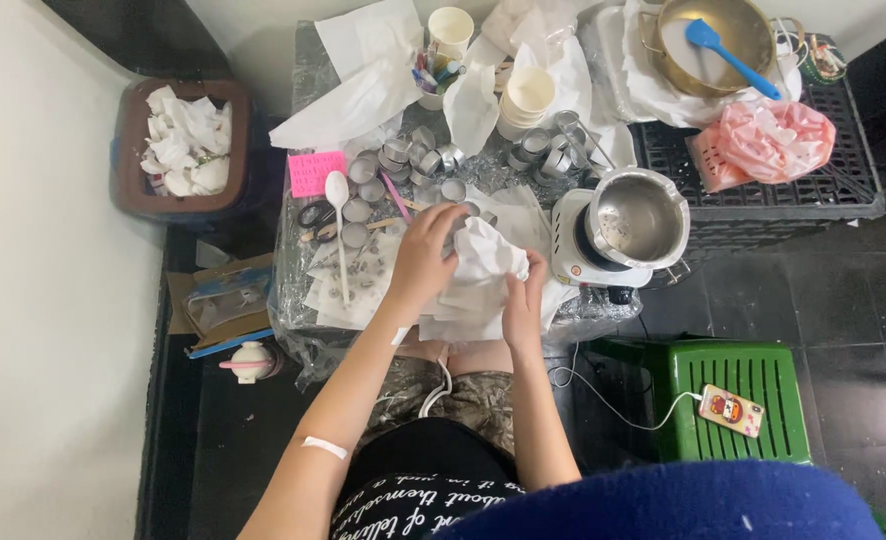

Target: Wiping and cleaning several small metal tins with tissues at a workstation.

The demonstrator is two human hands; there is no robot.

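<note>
Far left on the floor stands a brown bin (131, 150) heaped with crumpled white tissue; next, on the plastic-covered surface (298, 290), lie a pink silicone mould (316, 172), a white spoon (338, 200) and a cluster of small metal cups (383, 165); then the left hand (421, 258) lies curled over the near side of a crumpled white paper wad (488, 255), its grip closed on the paper and on whatever sits beneath it (hidden, I cannot tell what). The wad rests at the front middle of the surface on flat white sheets; the right hand (525, 305) pinches its lower right edge, fingers closed on the paper. I judge the paper light, soft and easily torn, best gathered by its bunched folds. Further right sits a steel pot (636, 215) on a small white hotplate (575, 245); beyond, a pink bag (768, 140); lower right, a green stool (738, 400).
</note>
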